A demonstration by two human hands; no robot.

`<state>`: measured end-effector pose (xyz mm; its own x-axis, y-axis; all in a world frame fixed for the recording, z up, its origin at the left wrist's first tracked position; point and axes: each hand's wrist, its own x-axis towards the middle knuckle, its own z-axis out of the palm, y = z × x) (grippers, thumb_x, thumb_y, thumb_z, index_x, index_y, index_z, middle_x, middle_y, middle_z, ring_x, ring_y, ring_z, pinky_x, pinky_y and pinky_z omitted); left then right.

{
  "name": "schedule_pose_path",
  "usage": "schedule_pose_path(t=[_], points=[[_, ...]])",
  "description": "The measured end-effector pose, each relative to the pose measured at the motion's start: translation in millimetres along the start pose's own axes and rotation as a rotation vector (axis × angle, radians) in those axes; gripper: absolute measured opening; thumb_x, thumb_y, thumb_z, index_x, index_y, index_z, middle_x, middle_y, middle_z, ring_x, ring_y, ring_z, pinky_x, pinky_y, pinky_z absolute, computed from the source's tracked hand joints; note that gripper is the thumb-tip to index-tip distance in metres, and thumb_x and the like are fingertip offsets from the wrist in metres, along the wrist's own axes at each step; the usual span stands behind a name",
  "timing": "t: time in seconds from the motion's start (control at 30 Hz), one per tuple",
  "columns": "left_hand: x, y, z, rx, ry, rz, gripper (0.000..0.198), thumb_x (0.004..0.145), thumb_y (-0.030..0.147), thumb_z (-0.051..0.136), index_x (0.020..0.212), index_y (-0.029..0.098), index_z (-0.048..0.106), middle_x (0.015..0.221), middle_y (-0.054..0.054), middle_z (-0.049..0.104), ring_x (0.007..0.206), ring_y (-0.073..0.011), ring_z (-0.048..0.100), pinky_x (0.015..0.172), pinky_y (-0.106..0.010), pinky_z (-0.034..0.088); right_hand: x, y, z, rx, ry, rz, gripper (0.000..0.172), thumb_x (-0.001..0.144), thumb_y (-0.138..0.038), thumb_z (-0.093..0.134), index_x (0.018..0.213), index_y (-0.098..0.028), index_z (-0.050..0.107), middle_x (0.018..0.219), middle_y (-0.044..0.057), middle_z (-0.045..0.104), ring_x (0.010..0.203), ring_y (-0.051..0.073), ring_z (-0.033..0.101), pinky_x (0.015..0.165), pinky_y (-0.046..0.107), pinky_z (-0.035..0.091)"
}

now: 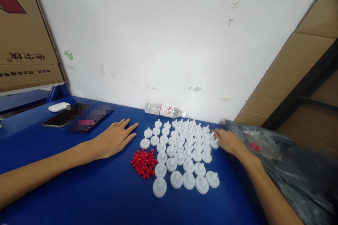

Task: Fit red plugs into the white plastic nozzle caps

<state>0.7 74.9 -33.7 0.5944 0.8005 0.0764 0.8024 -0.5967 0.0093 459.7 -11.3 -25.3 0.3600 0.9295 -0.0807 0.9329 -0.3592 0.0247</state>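
My left hand [112, 139] lies flat on the blue table with its fingers spread, holding nothing. It is left of a small pile of short red tube-like caps [144, 163] and apart from it. Many white round caps with a pointed spout [188, 146] stand spout up in loose rows in front of me. At the right edge of these rows, my right hand [228, 141] has its fingers close together, with the fingertips at a white spouted cap [212, 135]. The hand partly hides this contact.
A clear plastic bottle [165, 109] lies against the wall behind the caps. Phones [56, 119] and a white oval object [58, 107] rest at the left. Dark plastic sheeting [293, 168], with a clear bag of red pieces [260, 146], is at the right. Cardboard [285, 66] leans there.
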Motion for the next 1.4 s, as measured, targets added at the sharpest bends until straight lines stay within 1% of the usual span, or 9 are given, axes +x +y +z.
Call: schedule_pose_path(t=[0.27,0.4,0.5,0.63,0.77,0.87,0.93,1.07,1.4], points=[[1,-5,7.8,-0.007,0.055,0.017,0.059,0.105,0.055,0.027,0.155,0.027,0.039,0.158,-0.015,0.041,0.146,-0.0407,0.037,0.113,-0.058,0.036,1,2,1,0.096,-0.001,0.000,0.036,0.097,-0.039,0.063,0.127,-0.019,0.060,0.128,0.009,0.062,0.107,0.022,0.064,0.090,0.045,0.056],[1,-1,2.9,-0.016,0.061,0.019,0.058,0.105,0.053,0.030,0.154,0.025,0.042,0.155,-0.018,0.044,0.143,-0.0414,0.040,0.112,-0.060,0.037,3,8,0,0.225,0.000,-0.005,0.030,0.104,-0.040,0.045,0.115,-0.019,0.064,0.107,0.008,0.069,0.091,0.020,0.068,0.081,0.037,0.056],[-1,8,-9.1,-0.074,0.189,0.066,0.054,0.104,0.047,0.034,0.152,0.024,0.043,0.149,-0.017,0.048,0.132,-0.0374,0.051,0.109,-0.057,0.042,1,13,-5,0.364,-0.037,-0.008,0.038,0.105,-0.039,0.028,0.115,-0.022,0.061,0.091,0.007,0.071,0.068,0.016,0.068,0.063,0.028,0.054],[-11,24,-27.4,-0.220,0.374,0.293,0.035,0.105,0.032,0.037,0.135,0.023,0.053,0.136,-0.011,0.053,0.121,-0.0265,0.054,0.106,-0.046,0.046,-7,20,-15,0.540,-0.102,-0.024,0.040,0.102,-0.040,0.028,0.122,-0.023,0.058,0.097,0.007,0.071,0.061,0.014,0.067,0.052,0.023,0.052],[-23,36,-32.9,-0.310,0.331,0.557,0.030,0.102,0.015,0.039,0.125,0.021,0.057,0.120,-0.011,0.057,0.109,-0.0225,0.054,0.092,-0.036,0.050,-13,24,-22,0.645,-0.147,-0.069,0.044,0.100,-0.048,0.032,0.123,-0.023,0.060,0.105,0.009,0.070,0.068,0.015,0.070,0.058,0.025,0.056],[-26,41,-31.0,-0.338,0.289,0.650,0.026,0.100,0.011,0.044,0.119,0.020,0.060,0.113,-0.010,0.058,0.103,-0.0216,0.054,0.088,-0.035,0.049,-12,25,-21,0.666,-0.149,-0.114,0.051,0.096,-0.061,0.040,0.122,-0.023,0.061,0.104,0.009,0.070,0.071,0.017,0.070,0.060,0.027,0.057],[-25,41,-29.8,-0.349,0.275,0.676,0.023,0.100,0.012,0.047,0.116,0.020,0.062,0.110,-0.010,0.059,0.101,-0.0211,0.054,0.088,-0.035,0.048,-10,26,-18,0.656,-0.138,-0.147,0.053,0.091,-0.065,0.048,0.117,-0.021,0.063,0.097,0.009,0.071,0.070,0.018,0.070,0.059,0.027,0.056],[-22,39,-27.3,-0.327,0.268,0.693,0.021,0.101,0.014,0.051,0.116,0.019,0.063,0.106,-0.010,0.062,0.100,-0.0213,0.053,0.088,-0.035,0.048,-5,26,-12,0.620,-0.098,-0.198,0.045,0.084,-0.060,0.064,0.106,-0.021,0.067,0.087,0.006,0.072,0.063,0.017,0.066,0.056,0.026,0.054],[-13,27,-22.7,-0.264,0.271,0.688,0.027,0.104,0.011,0.046,0.122,0.021,0.064,0.108,-0.009,0.062,0.098,-0.0200,0.051,0.083,-0.031,0.046,-9,18,-17,0.575,-0.052,-0.243,0.046,0.082,-0.061,0.062,0.109,-0.025,0.068,0.091,0.004,0.073,0.065,0.017,0.066,0.059,0.028,0.052]])
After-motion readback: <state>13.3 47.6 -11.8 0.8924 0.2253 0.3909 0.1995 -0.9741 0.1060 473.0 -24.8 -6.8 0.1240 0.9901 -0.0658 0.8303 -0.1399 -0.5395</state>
